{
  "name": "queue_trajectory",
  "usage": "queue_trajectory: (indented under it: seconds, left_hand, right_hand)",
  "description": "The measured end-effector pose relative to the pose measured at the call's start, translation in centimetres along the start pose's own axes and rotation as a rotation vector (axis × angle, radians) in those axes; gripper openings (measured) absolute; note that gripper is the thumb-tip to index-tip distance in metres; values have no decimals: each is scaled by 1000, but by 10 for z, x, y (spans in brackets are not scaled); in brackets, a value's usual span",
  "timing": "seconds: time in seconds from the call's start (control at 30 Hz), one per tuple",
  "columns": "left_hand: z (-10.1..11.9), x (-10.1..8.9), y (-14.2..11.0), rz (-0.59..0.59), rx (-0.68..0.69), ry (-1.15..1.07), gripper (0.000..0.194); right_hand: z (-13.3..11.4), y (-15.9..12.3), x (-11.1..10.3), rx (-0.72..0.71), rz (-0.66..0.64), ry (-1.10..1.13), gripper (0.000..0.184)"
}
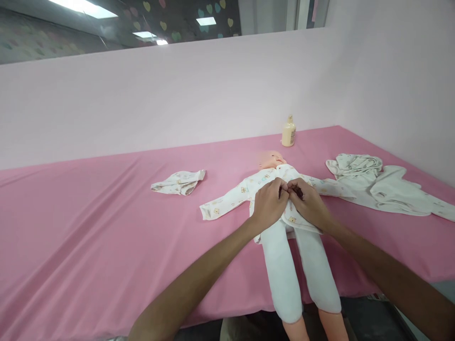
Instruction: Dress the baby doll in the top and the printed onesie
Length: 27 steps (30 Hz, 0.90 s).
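A baby doll (282,270) lies on its back, its lower legs hanging past the near table edge. It wears a white long-sleeved baby shirt (227,201) printed with small bears, the sleeves spread to both sides. Over the shirt's front, my left hand (269,202) pinches the cloth near the middle opening. Right beside it, my right hand (307,201) is closed on the facing part of the same front. The fingertips of both hands nearly meet, and whatever fastening lies between them is hidden.
A pink sheet (106,246) covers the table. To the left lies a small crumpled printed cloth (179,183). Behind the doll stands a cream pump bottle (288,131). Bunched white clothes (387,187) lie at the right, near the doll's sleeve. A pale wall (177,99) borders the back.
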<state>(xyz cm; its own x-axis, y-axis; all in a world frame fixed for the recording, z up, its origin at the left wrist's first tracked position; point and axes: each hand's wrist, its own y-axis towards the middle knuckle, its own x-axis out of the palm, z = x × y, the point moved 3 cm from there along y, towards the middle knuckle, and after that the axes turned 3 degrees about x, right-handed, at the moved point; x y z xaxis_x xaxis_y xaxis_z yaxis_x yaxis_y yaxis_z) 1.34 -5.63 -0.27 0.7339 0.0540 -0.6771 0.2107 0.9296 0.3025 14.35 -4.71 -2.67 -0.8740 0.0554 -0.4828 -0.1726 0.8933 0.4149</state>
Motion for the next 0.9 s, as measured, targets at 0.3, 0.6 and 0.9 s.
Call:
queue_trajectory:
  seconds: [0.3,0.6,0.9]
  left_hand:
    - [0,-1,1,-7,-5,14,12]
    - [1,-4,2,-34,15,-22,15]
    - [-8,-12,8,-110,-4,-277,9]
  right_hand:
    - [1,1,1,-22,16,-16,8]
    - [2,0,1,-12,5,-6,13]
    - [3,3,-2,5,-25,-4,14]
